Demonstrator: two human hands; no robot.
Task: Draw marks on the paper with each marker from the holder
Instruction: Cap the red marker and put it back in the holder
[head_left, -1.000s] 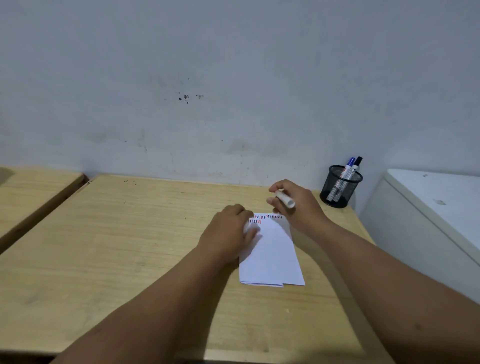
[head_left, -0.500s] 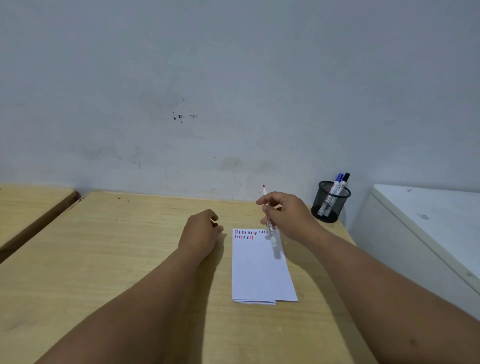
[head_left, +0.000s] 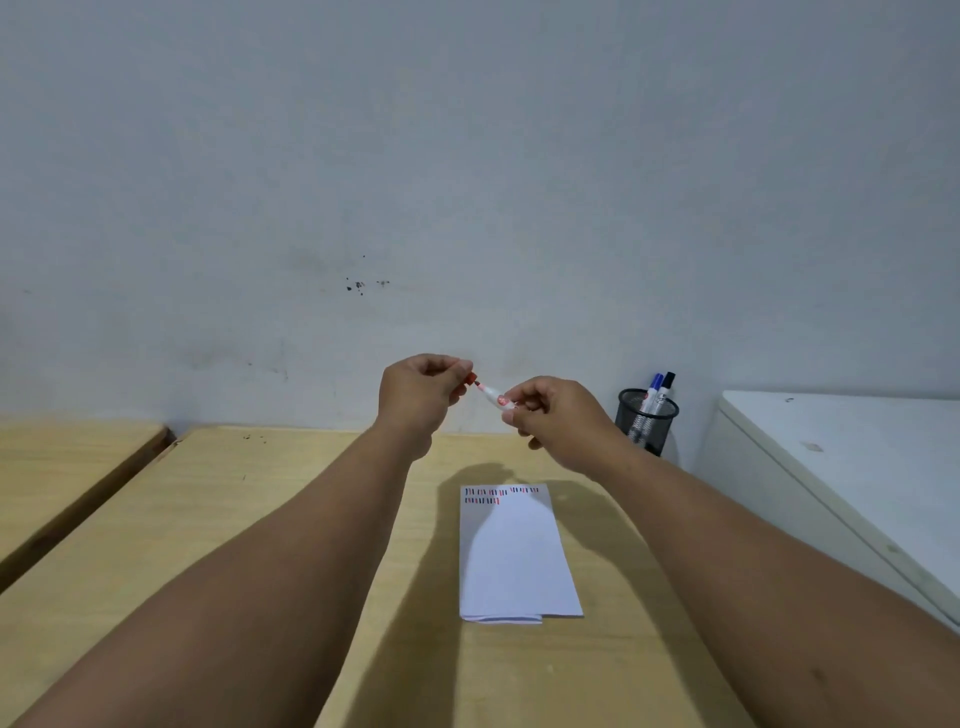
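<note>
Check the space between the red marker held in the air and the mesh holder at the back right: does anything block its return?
Nothing visible does. The red marker has open air across to the holder.

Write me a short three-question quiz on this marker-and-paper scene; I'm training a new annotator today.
1. True or false: the paper lies flat on the table, with no hand on it.
2. How many markers stand in the holder?
3. What does the left hand hold? A) the red cap B) the paper C) the holder

Key:
1. True.
2. Two.
3. A. The right hand holds the red marker, its tip towards the cap.
</note>
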